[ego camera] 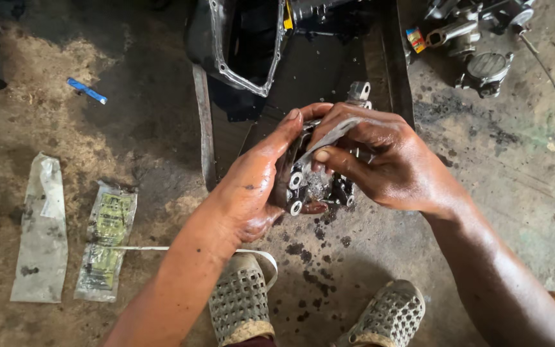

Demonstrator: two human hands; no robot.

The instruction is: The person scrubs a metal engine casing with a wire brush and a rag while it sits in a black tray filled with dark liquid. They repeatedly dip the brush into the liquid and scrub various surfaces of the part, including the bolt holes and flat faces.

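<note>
My left hand [252, 183], shiny with oil, grips a dark metal engine part [306, 183] with round bolt holes, held upright over the floor. My right hand [387, 160] presses a thin grey strip [332, 135], like a worn abrasive sheet or gasket scrap, against the part's top face with thumb and fingers. Both hands meet at the centre of the view, above my two perforated grey sandals [242, 302].
A black metal tray [380, 58] with an engine cover [245, 45] lies beyond the hands. More engine parts [476, 38] and a thin rod [547, 74] sit top right. Two dirty plastic wrappers [107, 241] and a blue strip [87, 90] lie on the oily concrete at left.
</note>
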